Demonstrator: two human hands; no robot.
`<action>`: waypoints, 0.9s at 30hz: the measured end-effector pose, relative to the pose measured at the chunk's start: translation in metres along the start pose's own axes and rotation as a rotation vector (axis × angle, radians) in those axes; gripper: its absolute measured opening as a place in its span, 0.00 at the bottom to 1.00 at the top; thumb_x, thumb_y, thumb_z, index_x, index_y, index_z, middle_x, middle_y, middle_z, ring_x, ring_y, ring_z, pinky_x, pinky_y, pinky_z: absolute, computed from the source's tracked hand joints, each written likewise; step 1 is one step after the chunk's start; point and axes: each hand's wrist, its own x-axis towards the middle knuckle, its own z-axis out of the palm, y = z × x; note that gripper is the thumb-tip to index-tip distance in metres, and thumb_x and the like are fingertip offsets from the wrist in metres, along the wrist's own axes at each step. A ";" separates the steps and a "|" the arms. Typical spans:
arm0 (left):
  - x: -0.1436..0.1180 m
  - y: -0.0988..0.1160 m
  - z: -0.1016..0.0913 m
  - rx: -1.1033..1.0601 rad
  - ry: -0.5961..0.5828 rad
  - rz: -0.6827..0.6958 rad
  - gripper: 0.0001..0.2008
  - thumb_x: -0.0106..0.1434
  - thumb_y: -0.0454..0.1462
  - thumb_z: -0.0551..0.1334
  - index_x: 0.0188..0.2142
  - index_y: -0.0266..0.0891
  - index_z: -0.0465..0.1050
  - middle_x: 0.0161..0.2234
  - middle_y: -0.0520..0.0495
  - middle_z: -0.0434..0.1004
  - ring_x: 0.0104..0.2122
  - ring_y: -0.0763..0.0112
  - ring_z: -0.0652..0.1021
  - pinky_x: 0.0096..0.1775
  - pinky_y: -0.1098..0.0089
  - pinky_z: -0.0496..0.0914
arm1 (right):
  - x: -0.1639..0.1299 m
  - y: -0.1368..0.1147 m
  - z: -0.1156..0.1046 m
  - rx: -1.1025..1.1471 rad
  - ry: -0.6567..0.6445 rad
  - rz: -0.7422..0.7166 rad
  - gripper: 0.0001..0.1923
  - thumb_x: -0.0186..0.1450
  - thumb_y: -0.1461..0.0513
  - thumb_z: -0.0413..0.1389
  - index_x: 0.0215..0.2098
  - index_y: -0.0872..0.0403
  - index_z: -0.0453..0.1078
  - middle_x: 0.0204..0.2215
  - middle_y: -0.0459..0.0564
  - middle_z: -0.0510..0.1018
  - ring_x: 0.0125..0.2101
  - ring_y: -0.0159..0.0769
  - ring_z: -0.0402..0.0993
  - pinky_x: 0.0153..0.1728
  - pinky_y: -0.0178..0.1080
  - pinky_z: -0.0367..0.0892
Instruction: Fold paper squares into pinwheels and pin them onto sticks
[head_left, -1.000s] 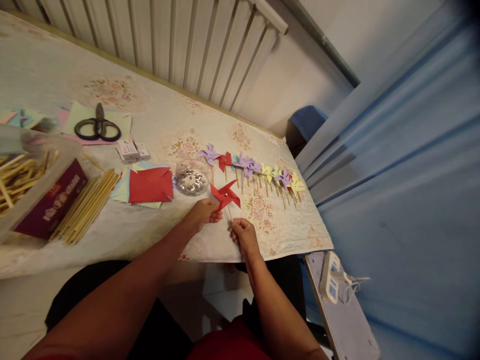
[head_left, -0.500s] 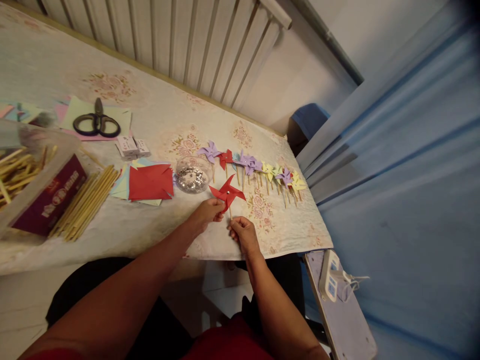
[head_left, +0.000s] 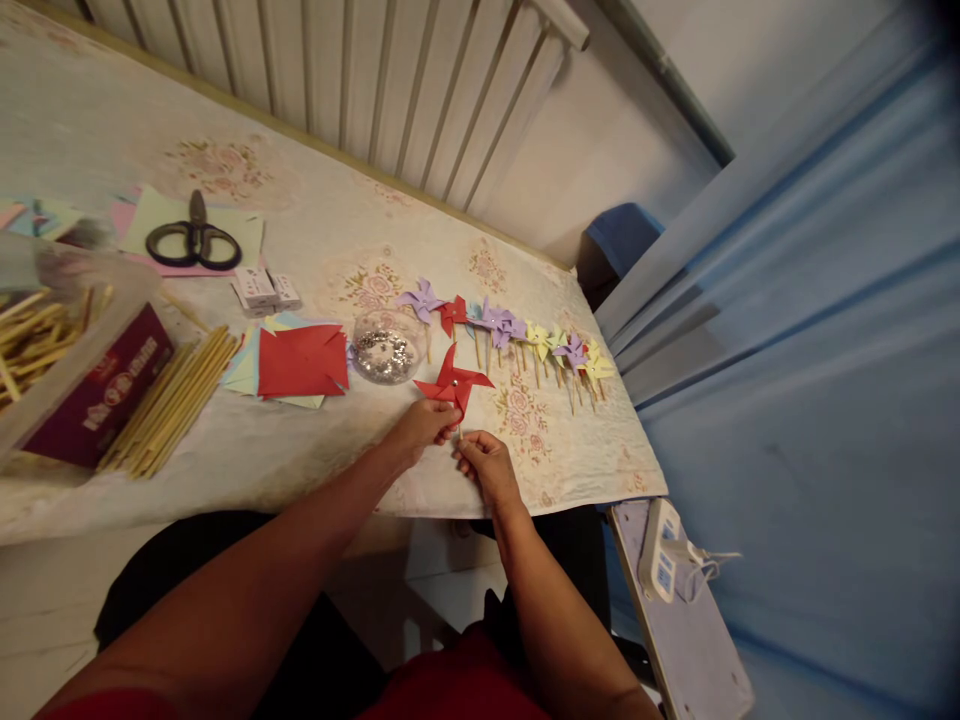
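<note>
Moved: red pinwheel (head_left: 454,383) has turned since a second ago, one blade now pointing up, and it sits a little higher over the cloth.
Left hand (head_left: 420,427): closed, fingertips pinching the pinwheel's lower blade just beside the centre pin.
Right hand (head_left: 486,466): closed around what seems to be the thin stick under the pinwheel; the stick is mostly hidden.
Pinwheel place: just above the counter (head_left: 300,460) near its front edge, directly in front of the bowl of silver pins (head_left: 385,349).
Right of the bowl: row of finished pinwheels (head_left: 517,335), purple, red and yellow, lying on the cloth.
Left of the bowl: stack of paper squares (head_left: 296,362), then a bundle of wooden sticks (head_left: 172,402).
Beyond the bowl, far left: black scissors (head_left: 193,243) on pale paper.
</note>
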 end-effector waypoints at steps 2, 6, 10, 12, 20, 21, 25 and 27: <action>-0.001 0.001 0.001 0.015 0.004 0.010 0.10 0.51 0.38 0.65 0.20 0.38 0.65 0.15 0.56 0.64 0.16 0.80 0.63 0.22 0.74 0.55 | -0.001 -0.001 0.000 0.001 0.001 0.001 0.12 0.55 0.53 0.64 0.28 0.54 0.73 0.19 0.42 0.75 0.16 0.24 0.61 0.18 0.30 0.53; -0.001 0.001 0.002 0.050 0.010 0.042 0.11 0.51 0.39 0.65 0.19 0.39 0.65 0.14 0.56 0.62 0.15 0.79 0.61 0.21 0.74 0.53 | -0.002 -0.002 0.001 -0.007 0.001 0.004 0.12 0.55 0.54 0.64 0.28 0.54 0.73 0.20 0.43 0.75 0.17 0.25 0.62 0.18 0.30 0.53; -0.002 -0.002 0.002 0.055 0.006 0.055 0.12 0.51 0.39 0.66 0.19 0.39 0.64 0.16 0.55 0.65 0.16 0.79 0.63 0.22 0.73 0.54 | -0.002 -0.003 0.001 -0.019 0.003 0.013 0.13 0.54 0.52 0.64 0.29 0.54 0.73 0.20 0.43 0.75 0.17 0.25 0.62 0.19 0.30 0.53; -0.003 -0.003 0.002 0.036 -0.001 0.045 0.12 0.52 0.40 0.66 0.20 0.39 0.65 0.17 0.53 0.68 0.16 0.79 0.64 0.22 0.74 0.56 | -0.002 -0.003 0.001 -0.022 0.003 0.015 0.14 0.54 0.52 0.64 0.29 0.54 0.74 0.20 0.43 0.75 0.17 0.25 0.62 0.19 0.30 0.53; -0.004 -0.003 0.002 -0.003 0.006 0.081 0.11 0.53 0.39 0.64 0.21 0.39 0.64 0.17 0.55 0.65 0.17 0.78 0.65 0.23 0.73 0.58 | -0.001 -0.002 0.001 -0.007 0.006 0.003 0.12 0.55 0.53 0.63 0.28 0.54 0.73 0.19 0.43 0.75 0.16 0.25 0.62 0.18 0.30 0.53; -0.004 -0.004 0.001 0.001 0.011 0.094 0.11 0.52 0.39 0.64 0.20 0.40 0.63 0.16 0.56 0.64 0.17 0.79 0.63 0.23 0.73 0.56 | -0.001 -0.002 0.001 -0.006 0.006 0.004 0.12 0.55 0.53 0.63 0.28 0.54 0.73 0.19 0.43 0.75 0.16 0.25 0.62 0.18 0.30 0.53; -0.001 -0.006 0.001 0.020 0.008 0.105 0.10 0.51 0.37 0.63 0.19 0.40 0.62 0.15 0.56 0.61 0.16 0.79 0.61 0.22 0.73 0.53 | -0.001 -0.003 0.001 -0.009 0.007 0.014 0.13 0.55 0.52 0.64 0.28 0.54 0.73 0.19 0.43 0.75 0.16 0.25 0.62 0.18 0.30 0.53; -0.001 -0.006 0.001 0.026 0.009 0.102 0.10 0.50 0.37 0.62 0.19 0.40 0.62 0.16 0.56 0.61 0.16 0.79 0.61 0.22 0.72 0.53 | -0.002 -0.004 0.001 -0.006 0.009 0.019 0.13 0.54 0.52 0.64 0.28 0.54 0.73 0.20 0.43 0.75 0.17 0.25 0.62 0.18 0.30 0.53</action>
